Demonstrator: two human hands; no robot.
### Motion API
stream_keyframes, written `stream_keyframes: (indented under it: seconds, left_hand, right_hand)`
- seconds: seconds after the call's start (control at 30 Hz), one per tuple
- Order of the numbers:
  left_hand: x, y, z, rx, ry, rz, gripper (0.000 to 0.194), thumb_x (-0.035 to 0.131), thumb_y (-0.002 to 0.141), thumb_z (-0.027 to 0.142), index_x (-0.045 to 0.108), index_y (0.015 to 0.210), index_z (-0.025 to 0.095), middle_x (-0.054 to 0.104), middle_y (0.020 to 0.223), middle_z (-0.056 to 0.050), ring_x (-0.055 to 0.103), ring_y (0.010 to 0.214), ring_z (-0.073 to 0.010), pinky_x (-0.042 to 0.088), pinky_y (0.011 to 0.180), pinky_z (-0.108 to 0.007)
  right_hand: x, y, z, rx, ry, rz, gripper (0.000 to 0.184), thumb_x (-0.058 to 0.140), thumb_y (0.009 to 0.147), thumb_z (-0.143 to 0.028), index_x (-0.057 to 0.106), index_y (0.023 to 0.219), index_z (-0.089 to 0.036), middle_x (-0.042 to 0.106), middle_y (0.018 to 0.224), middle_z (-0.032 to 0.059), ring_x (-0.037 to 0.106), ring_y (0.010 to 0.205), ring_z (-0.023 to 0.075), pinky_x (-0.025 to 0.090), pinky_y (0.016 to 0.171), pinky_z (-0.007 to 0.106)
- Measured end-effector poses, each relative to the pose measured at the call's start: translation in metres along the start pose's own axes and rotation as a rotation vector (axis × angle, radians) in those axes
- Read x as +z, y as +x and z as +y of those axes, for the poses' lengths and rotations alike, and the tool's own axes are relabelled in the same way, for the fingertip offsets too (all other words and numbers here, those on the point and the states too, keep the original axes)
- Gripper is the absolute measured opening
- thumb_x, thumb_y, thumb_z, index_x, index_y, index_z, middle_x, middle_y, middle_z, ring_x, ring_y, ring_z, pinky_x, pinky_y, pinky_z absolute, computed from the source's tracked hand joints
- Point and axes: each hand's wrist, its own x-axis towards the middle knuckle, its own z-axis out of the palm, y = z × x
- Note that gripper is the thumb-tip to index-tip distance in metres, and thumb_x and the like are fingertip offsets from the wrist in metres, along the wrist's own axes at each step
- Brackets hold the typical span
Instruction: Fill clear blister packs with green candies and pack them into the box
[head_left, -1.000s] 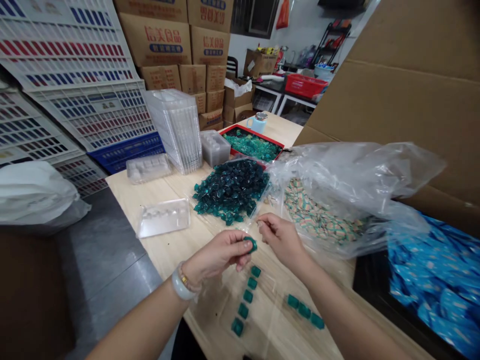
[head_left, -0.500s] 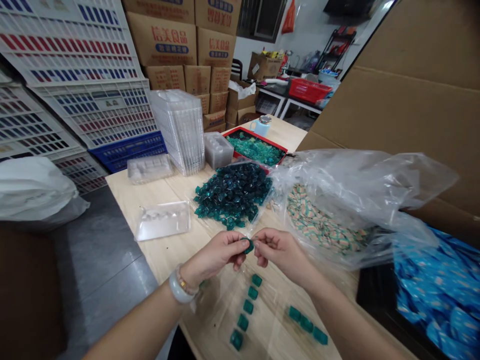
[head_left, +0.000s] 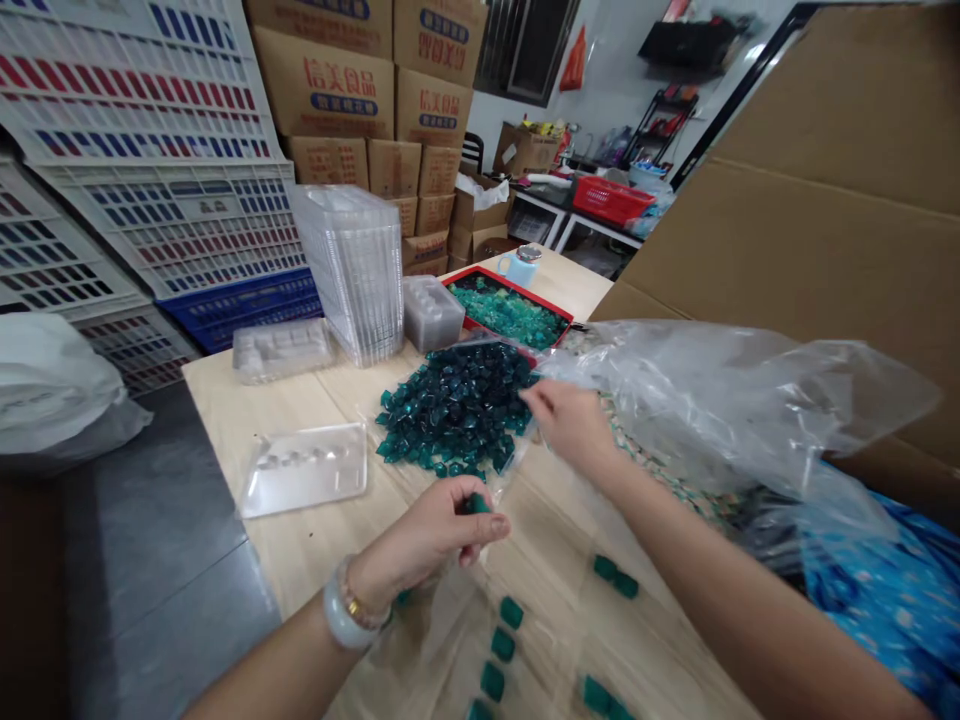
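Note:
In the head view, my left hand (head_left: 442, 525) is closed with thumb and fingers around a dark green translucent cube (head_left: 477, 503), part of which is hidden. My right hand (head_left: 562, 415) reaches to the right edge of the pile of dark green pieces (head_left: 454, 410), its fingertips pinched together; whatever may be between them cannot be made out. Below my hands, a row of green cubes (head_left: 502, 645) lies on clear plastic film. Two more cubes (head_left: 615, 577) sit to the right under my forearm, and others (head_left: 604, 697) nearer the bottom edge.
A clear plastic bag (head_left: 720, 370) with small patterned wrappers (head_left: 645, 450) lies at right. On the left are an empty clear tray (head_left: 307, 468) and stacked trays (head_left: 349, 275). Behind stand a red-rimmed tray (head_left: 510, 305) of green bits and a blue mug (head_left: 521, 265).
My right hand has parted from my left and moved up and right to the pile's edge. My left hand keeps the cube. The view has shifted, uncovering two cubes at right.

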Motion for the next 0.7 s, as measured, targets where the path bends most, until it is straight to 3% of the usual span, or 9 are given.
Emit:
stream_keyframes:
  seconds: [0.1,0.2,0.27,0.33,0.4,0.5,0.57,0.63,0.7]
  left_hand:
    - [-0.008,0.015,-0.005,0.077,0.054,0.239,0.032,0.064,0.062,0.036,0.042,0.052,0.014,0.040,0.040,0.006,0.033,0.035,-0.0035,0.023,0.036,-0.017]
    - [-0.012,0.025,0.000,0.073,-0.028,0.368,0.034,0.062,0.064,0.038,0.044,0.050,0.013,0.045,0.044,0.004,0.041,0.040,-0.0056,0.030,0.039,-0.018]
    - [-0.014,0.028,0.004,0.021,-0.143,0.405,0.028,0.065,0.063,0.035,0.049,0.057,0.012,0.051,0.051,0.002,0.051,0.049,-0.0086,0.038,0.045,-0.018]
    - [-0.015,0.030,0.006,-0.032,-0.279,0.407,0.021,0.067,0.062,0.027,0.053,0.065,0.013,0.055,0.060,0.001,0.057,0.061,-0.0113,0.044,0.054,-0.020]
    - [-0.014,0.031,0.005,-0.063,-0.386,0.391,0.014,0.066,0.064,0.020,0.055,0.070,0.013,0.058,0.068,0.000,0.059,0.069,-0.0123,0.047,0.062,-0.023]
    - [-0.007,0.037,-0.002,-0.083,-0.478,0.373,0.007,0.063,0.067,0.014,0.057,0.070,0.014,0.059,0.070,0.000,0.058,0.066,-0.0097,0.047,0.063,-0.021]
    - [0.006,0.044,-0.011,-0.129,-0.518,0.332,0.006,0.062,0.067,0.012,0.058,0.071,0.014,0.058,0.066,0.001,0.056,0.060,-0.0075,0.046,0.058,-0.018]
    - [0.029,0.051,-0.023,-0.203,-0.531,0.216,0.005,0.061,0.068,0.011,0.059,0.073,0.013,0.058,0.065,0.001,0.055,0.058,-0.0063,0.045,0.055,-0.016]
    - [0.059,0.058,-0.037,-0.275,-0.512,0.068,0.005,0.060,0.069,0.011,0.060,0.074,0.012,0.059,0.066,0.000,0.054,0.056,-0.0053,0.045,0.055,-0.015]
  right_hand:
    - [-0.005,0.078,0.040,0.175,-0.192,0.161,0.029,0.038,0.080,-0.035,0.057,0.071,-0.015,0.055,0.067,0.0083,0.051,0.068,0.0212,0.037,0.061,0.032]
    - [-0.001,0.139,0.073,0.171,-0.194,0.150,0.024,0.042,0.077,-0.022,0.055,0.095,-0.013,0.055,0.092,0.0141,0.051,0.081,0.0236,0.038,0.065,0.034]
    - [0.006,0.160,0.085,0.214,-0.183,0.126,0.025,0.041,0.077,-0.020,0.055,0.096,-0.010,0.054,0.094,0.0162,0.051,0.084,0.0262,0.039,0.067,0.038]
    - [0.009,0.161,0.088,0.280,-0.180,0.112,0.026,0.038,0.079,-0.020,0.057,0.093,-0.008,0.056,0.087,0.0159,0.051,0.084,0.0276,0.038,0.069,0.041]
    - [0.007,0.140,0.081,0.249,-0.135,0.135,0.028,0.037,0.079,-0.018,0.055,0.099,-0.009,0.056,0.091,0.0152,0.050,0.089,0.0268,0.038,0.073,0.041]
    - [-0.008,0.068,0.056,-0.002,0.084,0.137,0.031,0.042,0.077,-0.014,0.053,0.106,-0.015,0.054,0.102,0.0105,0.048,0.096,0.0215,0.037,0.081,0.035]
    - [-0.021,0.002,0.035,-0.162,0.302,-0.080,0.024,0.045,0.078,-0.019,0.059,0.097,-0.020,0.059,0.090,0.0048,0.052,0.087,0.0166,0.040,0.079,0.031]
    - [-0.033,-0.065,0.021,-0.144,0.460,-0.228,0.020,0.048,0.078,-0.023,0.060,0.094,-0.022,0.061,0.083,0.0030,0.055,0.078,0.0143,0.043,0.072,0.028]
    - [-0.041,-0.124,0.018,0.031,0.491,-0.200,0.017,0.049,0.078,-0.022,0.062,0.089,-0.022,0.061,0.078,0.0033,0.055,0.073,0.0141,0.043,0.068,0.028]
